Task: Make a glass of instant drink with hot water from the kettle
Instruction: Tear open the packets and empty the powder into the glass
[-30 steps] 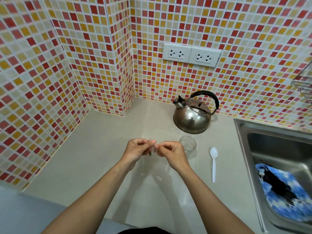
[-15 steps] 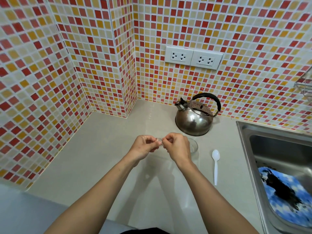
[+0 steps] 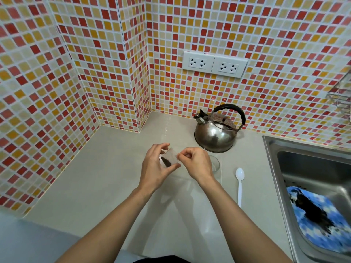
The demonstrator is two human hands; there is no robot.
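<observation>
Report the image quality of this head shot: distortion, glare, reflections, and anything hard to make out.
Head view: wide-angle bending curves the tile lines toward the edges; the shiny steel kettle mirrors the room; the pale glossy countertop shows soft sheen and faint arm shadows; the clear drinking glass is hard to see, partly hidden behind the right hand; the blue patterned cloth in the sink looks smeared.

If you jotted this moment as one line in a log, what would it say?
stage: opening sachet | left hand: holds clear sachet | right hand: pinches its edge | glass: empty | kettle, spoon: untouched

Tiled kitchen corner
Red, orange and cream mosaic walls (image 3: 266,44) meet a pale desk (image 3: 95,177); two white sockets (image 3: 214,63), steel sink (image 3: 311,168) at right.
</observation>
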